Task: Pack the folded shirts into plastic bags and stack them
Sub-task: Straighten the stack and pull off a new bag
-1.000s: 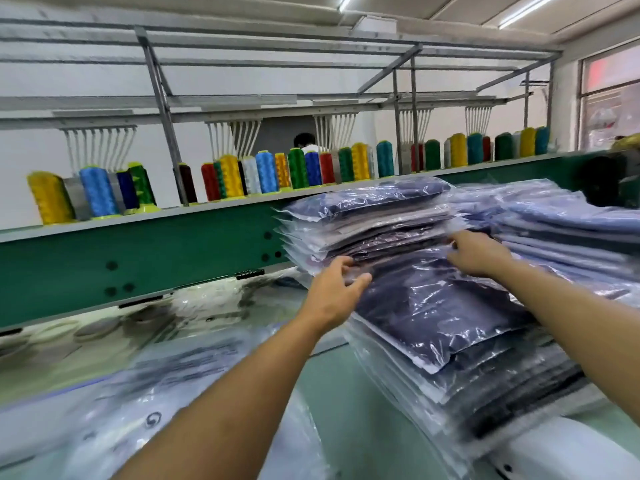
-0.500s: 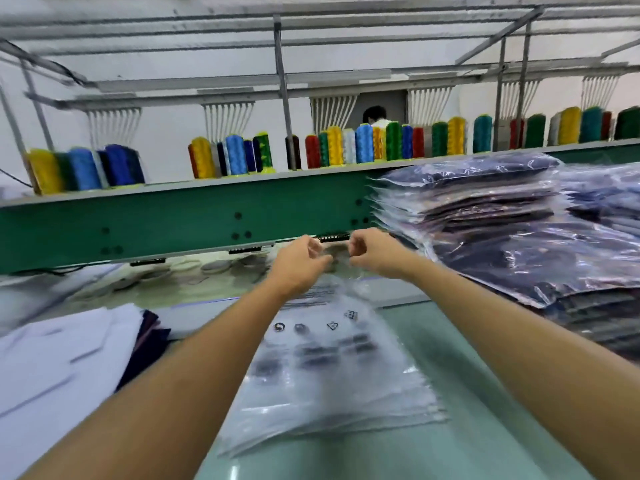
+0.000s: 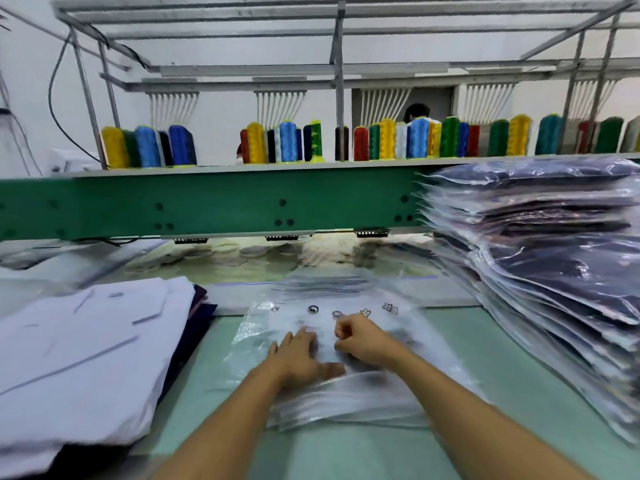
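Note:
A pile of empty clear plastic bags [image 3: 349, 396] with printed symbols lies on the pale green table in front of me. My left hand [image 3: 299, 355] rests flat on the top bag, fingers spread. My right hand [image 3: 360, 337] is curled beside it, fingertips pinching the top bag's film. A tall stack of bagged dark shirts [image 3: 540, 258] stands at the right. Folded white shirts [image 3: 79, 348] over dark ones lie in a pile at the left.
A green machine beam [image 3: 221, 202] runs across behind the table, with rows of coloured thread cones [image 3: 287, 143] on top. Small round parts and clutter lie under the beam. A person's head shows behind the cones.
Both hands left the bagged shirt stack on the right, swung left and came down onto the empty bag pile. My view turned left and down.

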Demonstrator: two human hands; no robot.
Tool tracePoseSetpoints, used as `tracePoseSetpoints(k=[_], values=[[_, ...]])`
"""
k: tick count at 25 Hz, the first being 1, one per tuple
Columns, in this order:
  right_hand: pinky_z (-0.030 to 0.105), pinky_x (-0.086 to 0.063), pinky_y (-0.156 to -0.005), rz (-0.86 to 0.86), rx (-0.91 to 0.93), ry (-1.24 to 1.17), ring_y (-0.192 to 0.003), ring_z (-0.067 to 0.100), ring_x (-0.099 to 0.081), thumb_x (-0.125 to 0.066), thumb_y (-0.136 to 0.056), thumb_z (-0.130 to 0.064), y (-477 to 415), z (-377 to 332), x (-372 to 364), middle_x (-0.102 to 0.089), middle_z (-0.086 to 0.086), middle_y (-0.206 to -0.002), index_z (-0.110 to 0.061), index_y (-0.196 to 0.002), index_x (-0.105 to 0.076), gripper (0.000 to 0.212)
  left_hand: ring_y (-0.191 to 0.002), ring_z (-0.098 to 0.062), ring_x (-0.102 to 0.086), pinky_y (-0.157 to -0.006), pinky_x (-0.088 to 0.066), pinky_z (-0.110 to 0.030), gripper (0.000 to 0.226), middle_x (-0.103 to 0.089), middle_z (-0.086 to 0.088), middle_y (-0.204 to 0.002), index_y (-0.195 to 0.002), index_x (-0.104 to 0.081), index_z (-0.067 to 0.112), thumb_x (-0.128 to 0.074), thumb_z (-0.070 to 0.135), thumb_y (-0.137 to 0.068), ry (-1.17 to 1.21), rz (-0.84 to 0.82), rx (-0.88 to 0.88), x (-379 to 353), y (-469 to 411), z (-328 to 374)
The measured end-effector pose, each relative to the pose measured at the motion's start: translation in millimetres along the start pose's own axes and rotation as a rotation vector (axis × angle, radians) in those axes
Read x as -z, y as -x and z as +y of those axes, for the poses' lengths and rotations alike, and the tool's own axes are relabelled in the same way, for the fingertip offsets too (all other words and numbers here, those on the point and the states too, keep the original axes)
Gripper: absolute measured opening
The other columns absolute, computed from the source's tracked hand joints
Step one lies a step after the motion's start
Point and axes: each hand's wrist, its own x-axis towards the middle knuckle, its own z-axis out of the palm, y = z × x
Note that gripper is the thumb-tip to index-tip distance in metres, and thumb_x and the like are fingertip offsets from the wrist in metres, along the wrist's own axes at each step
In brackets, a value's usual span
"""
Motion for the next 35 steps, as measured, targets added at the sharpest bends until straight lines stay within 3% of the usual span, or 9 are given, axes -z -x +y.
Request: tracePoseSetpoints(k=[4, 8, 11, 13, 18, 23, 25, 30, 35], values=[[0.025, -0.044, -0.053, 0.293, -0.102, -0.09, -0.07, 0.025, -0.06, -0.058, -0.082, -0.003, -9, 24, -7, -0.06, 0.011, -0.088, -0.018, -0.079, -0.057, 0.016, -0.144, -0.02, -0.032, -0.121, -0.016, -0.047, 0.072, -0.049, 0.011, -0.144, -0.134, -0.045, 0.035, -0.056, 0.081, -0.08, 0.092, 0.201, -0.021, 0, -10, -19], [0.034, -0.052, -0.085, 0.39, -0.273, -0.033, -0.102, 0.033, -0.062, -0.064, -0.087, -0.025, -12, 46, 0, -0.053, 0.011, -0.115, -0.022, -0.108, -0.058, 0.022, -0.132, -0.021, -0.043, -0.117, -0.02, -0.05, 0.036, -0.057, 0.014, -0.119, -0.102, -0.049, 0.038, -0.054, 0.071, -0.088, 0.099, 0.316, -0.074, -1, -13, -25], [0.037, -0.054, -0.085, 0.34, -0.266, -0.153, -0.091, 0.023, -0.067, -0.063, -0.091, -0.032, -12, 48, 3, -0.068, 0.004, -0.095, -0.021, -0.117, -0.055, 0.029, -0.133, -0.022, -0.045, -0.117, -0.02, -0.051, 0.024, -0.062, 0.013, -0.105, -0.092, -0.051, 0.035, -0.056, 0.058, -0.094, 0.151, 0.387, -0.083, -2, -14, -25], [0.033, -0.051, -0.073, 0.315, -0.28, -0.261, -0.076, 0.017, -0.066, -0.062, -0.091, -0.034, -10, 45, 8, -0.072, 0.002, -0.081, -0.022, -0.115, -0.052, 0.028, -0.113, -0.016, -0.055, -0.114, -0.026, -0.051, 0.02, -0.063, 0.015, -0.095, -0.087, -0.052, 0.034, -0.057, 0.052, -0.096, 0.181, 0.448, -0.1, -4, -14, -23], [0.027, -0.038, -0.047, 0.247, -0.264, -0.6, -0.051, 0.016, -0.051, -0.063, -0.087, -0.009, -2, 36, 10, -0.063, 0.006, -0.069, -0.02, -0.115, -0.052, 0.032, -0.092, -0.004, -0.054, -0.117, -0.026, -0.045, 0.016, -0.058, 0.021, -0.098, -0.087, -0.053, 0.033, -0.067, 0.038, -0.093, 0.188, 0.614, -0.164, -6, -13, -23], [0.022, -0.039, -0.043, 0.396, -0.229, -0.694, -0.058, 0.017, -0.056, -0.059, -0.087, 0.004, 1, 24, 5, -0.06, 0.01, -0.075, -0.015, -0.114, -0.056, 0.033, -0.112, 0.004, -0.057, -0.094, -0.045, -0.021, 0.023, -0.062, 0.021, -0.117, -0.104, -0.062, 0.032, -0.074, 0.045, -0.088, 0.238, 0.557, -0.648, -8, -2, 12], [0.023, -0.035, -0.04, 0.383, -0.228, -0.816, -0.052, 0.016, -0.054, -0.058, -0.089, 0.005, 2, 16, 3, -0.061, 0.013, -0.074, -0.011, -0.114, -0.055, 0.03, -0.102, -0.002, -0.063, -0.086, -0.052, -0.027, 0.022, -0.065, 0.019, -0.114, -0.107, -0.066, 0.033, -0.071, 0.046, -0.09, 0.167, 0.574, -0.723, -12, 0, 28], [0.021, -0.027, -0.04, 0.242, -0.309, -0.772, -0.046, 0.012, -0.041, -0.06, -0.095, -0.018, 5, 5, -5, -0.056, 0.004, -0.067, -0.014, -0.113, -0.053, 0.019, -0.085, -0.014, -0.069, -0.071, -0.055, -0.038, 0.01, -0.074, 0.01, -0.095, -0.1, -0.071, 0.02, -0.07, 0.028, -0.094, 0.206, 0.741, -0.642, -12, -2, 29], [0.022, -0.023, -0.037, 0.24, -0.307, -0.926, -0.04, 0.009, -0.033, -0.053, -0.098, -0.002, 2, 6, -7, -0.048, 0.006, -0.064, -0.011, -0.113, -0.046, 0.019, -0.08, -0.018, -0.066, -0.067, -0.052, -0.04, 0.013, -0.074, 0.007, -0.091, -0.1, -0.063, 0.02, -0.062, 0.034, -0.099, 0.071, 0.739, -0.557, -12, -3, 30]])
